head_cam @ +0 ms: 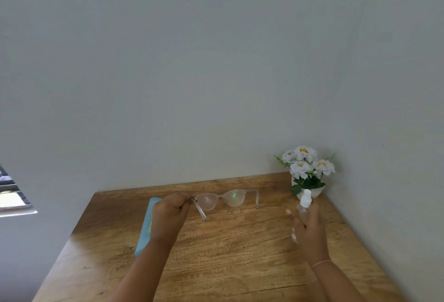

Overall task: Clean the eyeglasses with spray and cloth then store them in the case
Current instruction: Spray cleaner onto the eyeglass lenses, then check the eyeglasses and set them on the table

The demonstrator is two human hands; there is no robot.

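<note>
Left hand pinches the eyeglasses at the hinge of one temple, with the fingers curled round it. Right hand grips the spray bottle, with the fingers wrapped round its clear body. The two hands are well apart.

1. Wall: grey and plain, beyond both hands.
2. Table: wood-grain top, beneath both hands and forearms.
3. Window edge: well to the outer side of the left hand.
4. Light-blue flat item: lies on the table under and just outside the left wrist, partly covered by it. It carries yellow lettering. Cloth or case cannot be told.
5. Flower pot: white blooms in a white pot, just beyond the right hand, in the table's far corner.
6. Eyeglasses: a clear frame extending from the left fingertips toward the right hand. Both temples are unfolded and point toward the person. Contact with the table cannot be told.
7. Spray bottle: the white nozzle projects above the right hand and overlaps the pot in the view.
8. Wrist band: thin and pink, on the right wrist.
</note>
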